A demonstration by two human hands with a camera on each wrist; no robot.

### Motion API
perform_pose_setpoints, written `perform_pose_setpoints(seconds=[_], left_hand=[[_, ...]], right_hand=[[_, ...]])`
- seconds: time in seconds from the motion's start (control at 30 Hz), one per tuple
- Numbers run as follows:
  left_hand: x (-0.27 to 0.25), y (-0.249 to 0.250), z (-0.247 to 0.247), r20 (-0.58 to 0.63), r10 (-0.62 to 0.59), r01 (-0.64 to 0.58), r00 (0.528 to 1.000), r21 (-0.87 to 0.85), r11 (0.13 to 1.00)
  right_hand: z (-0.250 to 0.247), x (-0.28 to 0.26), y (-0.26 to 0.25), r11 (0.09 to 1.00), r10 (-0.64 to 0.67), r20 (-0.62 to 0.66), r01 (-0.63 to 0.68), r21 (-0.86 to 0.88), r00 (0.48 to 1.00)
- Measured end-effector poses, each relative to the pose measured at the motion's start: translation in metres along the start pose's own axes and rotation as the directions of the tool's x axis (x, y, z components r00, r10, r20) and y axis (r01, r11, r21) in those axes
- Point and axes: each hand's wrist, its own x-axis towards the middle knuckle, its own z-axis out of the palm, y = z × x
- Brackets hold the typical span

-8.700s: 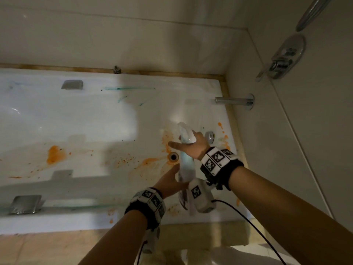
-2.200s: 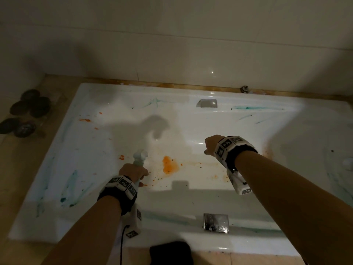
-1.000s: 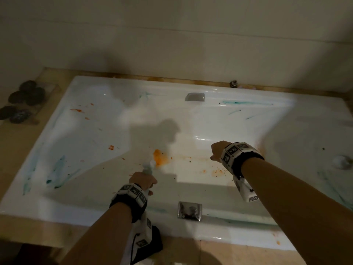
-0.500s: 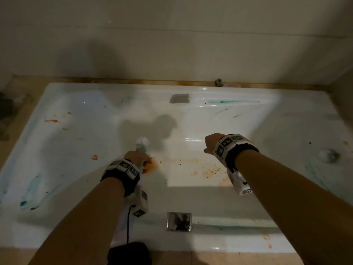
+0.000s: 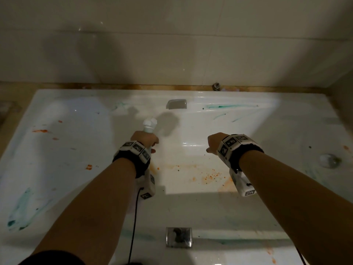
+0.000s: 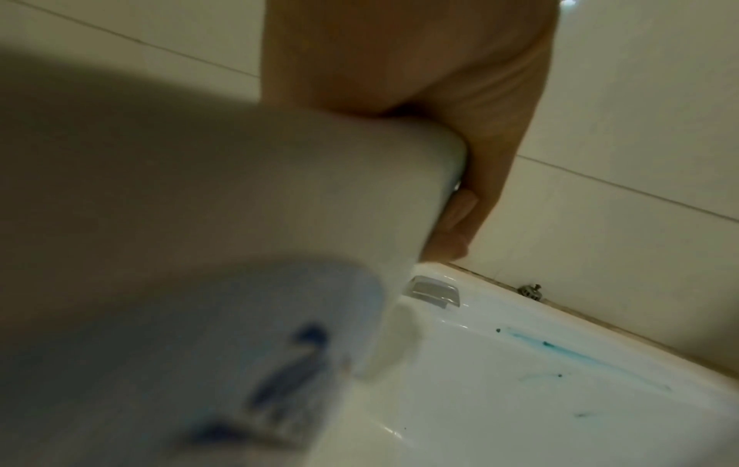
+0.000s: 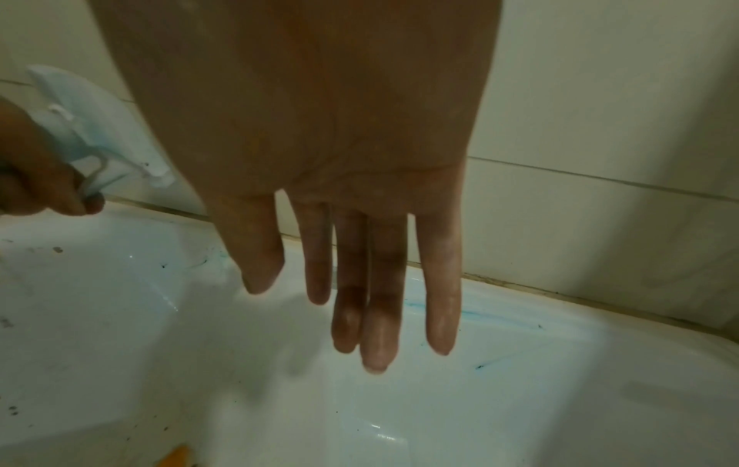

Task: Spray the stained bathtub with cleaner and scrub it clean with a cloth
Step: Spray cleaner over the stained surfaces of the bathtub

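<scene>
**Spray bottle held over the stained bathtub**

My left hand (image 5: 144, 139) is closed around the neck of the white spray bottle (image 5: 150, 125), with its nozzle pointing away from me toward the far wall of the bathtub (image 5: 57, 169). In the left wrist view the bottle's body (image 6: 200, 252) fills most of the frame, blurred, with my fingers (image 6: 460, 208) wrapped round it; this grip is grasping the bottle. My right hand (image 5: 214, 143) hangs over the middle of the tub holding nothing; the right wrist view shows its fingers (image 7: 384, 300) straight, pointing down and glistening (apparently wet), so that grip is released.

The tub's floor carries an orange smear with scattered orange specks (image 5: 208, 175) just below my two hands, and smaller orange spots (image 5: 40, 131) toward its left end. Teal streaks mark the far rim (image 5: 229, 106) and the near left corner (image 5: 19, 209). A metal handle plate (image 5: 176, 104) sits on the far side and another (image 5: 178, 237) on the near side. The drain (image 5: 329, 160) lies at the right end. No cloth can be made out in any view.
</scene>
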Motion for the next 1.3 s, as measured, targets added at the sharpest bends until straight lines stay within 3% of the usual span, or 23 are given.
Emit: perform_pose_setpoints(seconds=[0.13,0.37,0.57,0.77,0.97,1.17,1.3], left_hand=[[0.004,0.012,0.011,-0.072,0.017,-0.016,0.997,0.017,1.0],[-0.001,0.018,0.04,0.13,-0.001,0.006,0.992,-0.039,0.999],[-0.007,0.016,0.056,0.026,-0.015,0.016,1.0,-0.028,0.999],[-0.021,0.015,0.07,0.18,0.011,-0.014,0.984,0.018,1.0],[-0.03,0.025,0.087,0.096,0.067,-0.071,0.993,0.044,0.996],[-0.04,0.036,0.106,0.269,0.099,-0.114,0.958,0.042,0.993],[-0.039,0.039,0.124,0.17,0.124,-0.139,0.978,0.075,0.987]], right_hand=[[0.006,0.001,0.011,0.998,0.003,0.022,-0.002,-0.056,1.0],[0.011,-0.003,0.036,0.996,0.029,0.033,-0.027,-0.084,0.999],[0.012,-0.015,0.044,0.994,0.009,0.024,-0.006,-0.107,1.0],[0.018,-0.027,0.051,0.998,0.011,0.001,-0.011,-0.062,1.0],[0.023,-0.039,0.068,0.998,0.021,0.025,-0.019,-0.064,0.999],[0.028,-0.049,0.087,0.999,0.054,0.029,-0.054,0.002,0.998],[0.031,-0.054,0.1,0.993,0.086,0.029,-0.088,0.08,0.996]])
